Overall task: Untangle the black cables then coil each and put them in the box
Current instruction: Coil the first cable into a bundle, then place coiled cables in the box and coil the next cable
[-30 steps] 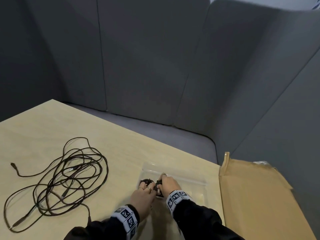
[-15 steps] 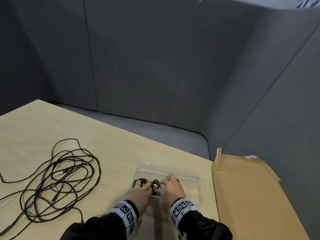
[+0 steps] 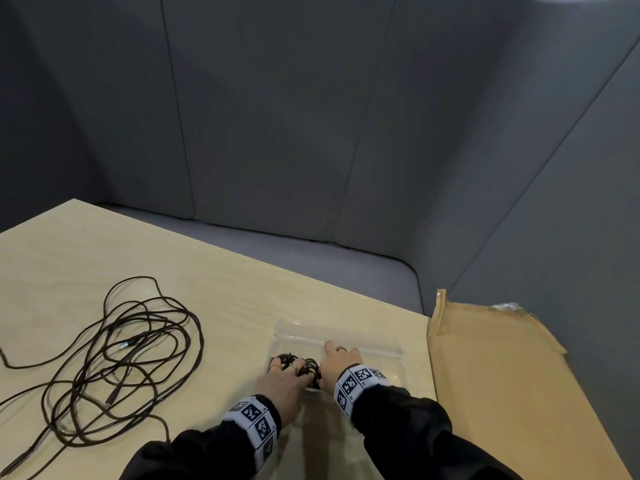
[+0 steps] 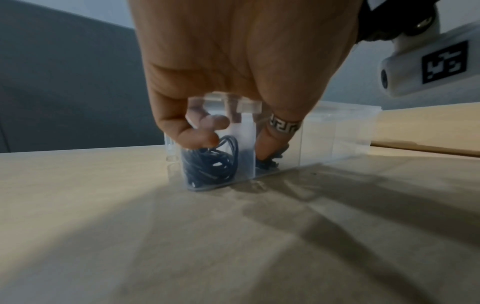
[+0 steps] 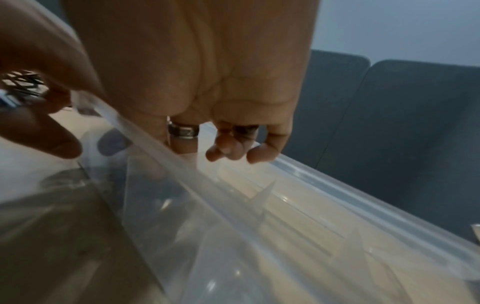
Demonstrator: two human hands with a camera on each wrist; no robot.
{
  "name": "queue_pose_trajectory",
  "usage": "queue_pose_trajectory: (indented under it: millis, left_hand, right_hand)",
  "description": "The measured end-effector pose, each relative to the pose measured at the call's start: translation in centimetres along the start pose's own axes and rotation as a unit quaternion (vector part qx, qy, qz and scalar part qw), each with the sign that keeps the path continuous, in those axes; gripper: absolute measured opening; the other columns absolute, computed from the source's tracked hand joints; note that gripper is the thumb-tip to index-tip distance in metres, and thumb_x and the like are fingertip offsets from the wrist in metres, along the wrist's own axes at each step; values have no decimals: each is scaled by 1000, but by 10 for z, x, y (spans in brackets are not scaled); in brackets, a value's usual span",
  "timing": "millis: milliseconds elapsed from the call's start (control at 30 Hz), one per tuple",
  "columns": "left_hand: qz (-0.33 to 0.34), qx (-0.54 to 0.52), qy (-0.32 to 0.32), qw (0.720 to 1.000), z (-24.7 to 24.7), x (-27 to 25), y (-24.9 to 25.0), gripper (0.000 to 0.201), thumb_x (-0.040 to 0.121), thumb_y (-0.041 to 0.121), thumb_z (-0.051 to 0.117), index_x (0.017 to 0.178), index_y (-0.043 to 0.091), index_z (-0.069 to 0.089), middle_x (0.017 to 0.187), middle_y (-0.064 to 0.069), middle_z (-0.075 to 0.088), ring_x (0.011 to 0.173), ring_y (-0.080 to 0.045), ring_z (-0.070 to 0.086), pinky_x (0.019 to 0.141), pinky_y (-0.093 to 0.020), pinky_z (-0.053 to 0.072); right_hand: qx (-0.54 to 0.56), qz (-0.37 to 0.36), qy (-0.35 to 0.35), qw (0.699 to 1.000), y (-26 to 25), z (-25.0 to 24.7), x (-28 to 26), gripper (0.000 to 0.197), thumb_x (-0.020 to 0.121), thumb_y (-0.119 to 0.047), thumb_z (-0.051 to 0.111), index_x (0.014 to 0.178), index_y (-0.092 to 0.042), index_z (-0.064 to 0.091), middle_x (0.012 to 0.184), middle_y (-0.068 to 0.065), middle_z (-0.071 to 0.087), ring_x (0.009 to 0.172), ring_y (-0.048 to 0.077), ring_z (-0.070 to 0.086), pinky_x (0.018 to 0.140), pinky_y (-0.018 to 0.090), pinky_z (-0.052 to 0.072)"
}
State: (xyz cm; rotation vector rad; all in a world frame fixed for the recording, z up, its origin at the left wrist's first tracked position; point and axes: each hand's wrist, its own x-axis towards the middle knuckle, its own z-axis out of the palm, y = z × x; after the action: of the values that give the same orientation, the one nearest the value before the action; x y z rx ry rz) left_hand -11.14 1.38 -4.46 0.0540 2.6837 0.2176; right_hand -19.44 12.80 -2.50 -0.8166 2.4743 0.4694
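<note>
Spreading across the pale wooden table (image 3: 104, 258), the loose cable tangle (image 3: 114, 355) lies well left of the clear plastic box (image 3: 381, 348). Inside its left end sits 1 coiled cable (image 4: 213, 162); the left hand (image 3: 280, 386) presses it with curled fingers. The right hand (image 3: 341, 363) reaches in, fingers bent; its grip is unclear.

A pale wooden table (image 3: 145, 258) carries it all; on its left side sprawls a loose tangle of black cable (image 3: 114, 358), one end trailing off the left edge; toward the right sits a clear plastic box (image 3: 391, 355), directly on the wood; just beside that, a flattened sheet of brown cardboard (image 3: 502, 382) overhangs the table's right edge.
</note>
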Motion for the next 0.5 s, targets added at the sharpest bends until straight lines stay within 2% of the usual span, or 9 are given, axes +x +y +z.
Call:
queue_pose_trajectory:
  millis: [67, 167, 267, 333, 367, 433, 500]
  left_hand:
    - [4, 7, 1, 1000, 0, 0, 0, 52, 92, 17, 39, 140, 35, 31, 153, 3, 17, 132, -39, 22, 105, -43, 38]
    - [8, 17, -8, 1000, -4, 1, 2, 51, 92, 18, 41, 140, 34, 32, 153, 2, 16, 133, -40, 21, 107, -41, 34]
    - [13, 33, -27, 999, -8, 1, 4, 54, 91, 20, 43, 142, 32, 30, 155, -1, 13, 134, -42, 18, 111, -42, 28]
    - [14, 15, -20, 1000, -10, -3, 3, 55, 90, 22, 45, 142, 32, 30, 155, 2, 12, 136, -39, 16, 110, -42, 30]
    - [21, -14, -9, 1000, -10, -5, 2, 55, 89, 22, 46, 141, 33, 32, 154, 4, 12, 137, -36, 15, 109, -41, 32]
    - [60, -145, 50, 986, -6, -7, -6, 54, 84, 15, 49, 134, 37, 42, 153, 4, 16, 139, -28, 17, 111, -37, 32]
    - [102, -309, 156, 933, -5, -15, -18, 54, 79, 7, 53, 113, 49, 52, 143, 1, 30, 133, -19, 31, 109, -28, 34]
  right_hand:
    - [29, 5, -19, 999, 1, 6, 2, 27, 93, -22, 46, 112, -8, 60, 138, 11, 26, 119, 36, 40, 101, 50, 29]
    - [69, 14, -33, 997, 2, 11, 2, 32, 95, -24, 39, 119, -10, 54, 134, 11, 32, 119, 36, 43, 101, 50, 29]
    - [62, 8, -37, 997, 1, 7, 1, 33, 96, -25, 40, 123, -9, 52, 130, 14, 40, 119, 35, 44, 101, 49, 29]
    - [40, 8, -40, 998, 0, 0, 1, 35, 96, -28, 43, 125, -11, 52, 131, 14, 42, 121, 33, 43, 102, 49, 27]
    - [34, 10, -44, 998, -1, -3, 1, 35, 96, -29, 44, 126, -13, 52, 131, 13, 43, 123, 32, 42, 103, 49, 26]
    - [19, 9, -39, 999, -3, -5, 2, 35, 95, -29, 46, 127, -15, 51, 132, 13, 44, 124, 31, 41, 104, 49, 26]
    - [23, 15, -29, 999, -4, -5, 1, 35, 93, -28, 50, 126, -15, 52, 130, 12, 46, 122, 31, 43, 103, 47, 27]
